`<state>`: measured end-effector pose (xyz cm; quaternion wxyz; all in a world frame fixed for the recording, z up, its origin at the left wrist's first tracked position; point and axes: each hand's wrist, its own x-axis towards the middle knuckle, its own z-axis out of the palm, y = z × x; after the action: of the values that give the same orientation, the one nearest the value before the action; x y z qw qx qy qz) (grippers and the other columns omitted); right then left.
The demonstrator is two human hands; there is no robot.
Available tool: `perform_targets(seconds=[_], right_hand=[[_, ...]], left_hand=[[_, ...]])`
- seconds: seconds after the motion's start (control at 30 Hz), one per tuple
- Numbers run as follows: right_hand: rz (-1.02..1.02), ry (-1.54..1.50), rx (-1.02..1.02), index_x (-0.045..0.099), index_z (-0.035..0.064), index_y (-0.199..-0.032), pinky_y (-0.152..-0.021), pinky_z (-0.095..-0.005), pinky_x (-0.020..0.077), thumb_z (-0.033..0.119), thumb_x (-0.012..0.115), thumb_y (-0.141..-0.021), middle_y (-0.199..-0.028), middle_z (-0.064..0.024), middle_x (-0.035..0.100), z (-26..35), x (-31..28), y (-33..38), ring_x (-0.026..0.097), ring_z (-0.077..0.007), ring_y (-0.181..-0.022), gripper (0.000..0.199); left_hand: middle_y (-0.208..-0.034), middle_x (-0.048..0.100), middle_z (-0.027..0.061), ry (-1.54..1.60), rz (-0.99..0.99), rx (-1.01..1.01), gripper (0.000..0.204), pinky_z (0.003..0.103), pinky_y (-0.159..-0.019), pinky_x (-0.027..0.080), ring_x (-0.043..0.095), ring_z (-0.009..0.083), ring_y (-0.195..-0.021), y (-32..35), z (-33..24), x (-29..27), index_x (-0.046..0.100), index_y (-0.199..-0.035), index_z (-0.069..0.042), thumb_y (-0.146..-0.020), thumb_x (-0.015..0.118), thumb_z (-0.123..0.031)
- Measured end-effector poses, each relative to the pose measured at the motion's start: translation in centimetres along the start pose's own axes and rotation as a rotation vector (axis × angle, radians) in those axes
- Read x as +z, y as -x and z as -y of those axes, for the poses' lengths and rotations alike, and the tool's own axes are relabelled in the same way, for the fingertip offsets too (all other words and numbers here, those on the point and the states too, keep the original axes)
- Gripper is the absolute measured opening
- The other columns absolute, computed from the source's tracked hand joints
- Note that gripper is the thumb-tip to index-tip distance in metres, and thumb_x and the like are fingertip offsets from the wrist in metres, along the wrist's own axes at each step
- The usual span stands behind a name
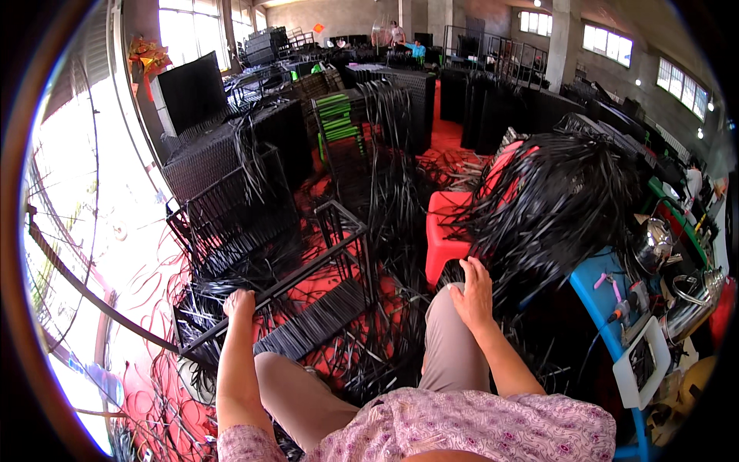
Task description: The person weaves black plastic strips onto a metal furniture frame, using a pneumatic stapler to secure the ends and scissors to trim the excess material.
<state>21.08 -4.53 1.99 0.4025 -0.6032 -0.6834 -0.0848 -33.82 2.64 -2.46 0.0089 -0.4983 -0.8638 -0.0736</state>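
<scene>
A black metal furniture frame (292, 286) lies across in front of my knees, with flat black strips woven over its lower part (314, 322). My left hand (239, 302) is closed on the frame's long bar at its left part; the fingertips are partly hidden. Over my right knee, my right hand (473, 291) is raised with thumb and fingers apart and nothing in it. Just beyond it stands a red plastic stool (448, 231). A large heap of loose black strips (558, 204) hangs beside and over the stool.
At the right, a blue stool (596, 296) carries a power drill (622, 306), a pink-handled tool and a white plastic frame (643, 366). Metal kettles (656, 245) stand beyond. Woven black panels (231, 165) and green stools (337, 123) stack ahead. Strips litter the red floor. Two people are far off.
</scene>
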Motion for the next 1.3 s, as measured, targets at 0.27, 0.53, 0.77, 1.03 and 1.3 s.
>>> perform_targets(seconds=[0.27,0.53,0.77,1.03,1.3], right_hand=[[0.053,-0.011,0.014,0.049,0.0037,-0.127,-0.103,-0.0455,0.035,0.021,0.074,-0.073,-0.132,-0.0198,0.046,0.5,-0.5,2.9,0.045,-0.0378,-0.121,0.062],[0.08,0.024,-0.032,0.05,0.0028,-0.125,-0.1,-0.0457,0.0345,0.025,0.073,-0.073,-0.131,-0.0177,0.047,1.0,0.1,3.6,0.045,-0.0354,-0.12,0.061],[0.117,0.081,-0.065,0.05,0.0032,-0.125,-0.101,-0.0447,0.0324,0.025,0.072,-0.074,-0.13,-0.0157,0.048,1.1,1.4,3.5,0.046,-0.0338,-0.119,0.06],[0.111,0.098,-0.074,0.052,0.0025,-0.122,-0.102,-0.0441,0.0322,0.02,0.071,-0.072,-0.127,-0.013,0.05,1.8,2.1,3.7,0.047,-0.0308,-0.118,0.056],[0.117,0.107,-0.084,0.053,0.0027,-0.122,-0.102,-0.044,0.0322,0.017,0.07,-0.071,-0.126,-0.0127,0.051,2.2,2.5,3.4,0.047,-0.0303,-0.119,0.055]], left_hand=[[-0.084,0.069,0.0155,0.412,-0.08,0.284,0.03,0.044,-0.076,0.049,0.066,0.0345,-0.082,-2.1,1.4,1.7,0.069,-0.087,-0.006,-0.085,0.058,-0.033],[-0.074,0.07,0.0121,0.44,0.04,-0.108,0.054,0.044,-0.072,0.049,0.067,0.0289,-0.075,-4.0,2.7,2.9,0.07,-0.08,-0.004,-0.091,0.047,-0.052],[-0.109,0.068,0.0184,0.176,0.022,-0.248,0.048,0.041,-0.091,0.05,0.064,0.032,-0.105,-3.0,0.1,1.6,0.072,-0.097,-0.002,-0.077,0.066,-0.045],[-0.1,0.07,0.0181,0.201,0.103,-0.214,0.038,0.04,-0.084,0.052,0.068,0.0299,-0.097,-3.2,0.5,1.5,0.072,-0.092,-0.002,-0.069,0.079,-0.032],[-0.106,0.07,0.0137,0.138,0.21,-0.201,0.046,0.038,-0.086,0.054,0.068,0.0282,-0.1,-3.7,0.2,1.0,0.072,-0.097,-0.003,-0.068,0.082,-0.037]])
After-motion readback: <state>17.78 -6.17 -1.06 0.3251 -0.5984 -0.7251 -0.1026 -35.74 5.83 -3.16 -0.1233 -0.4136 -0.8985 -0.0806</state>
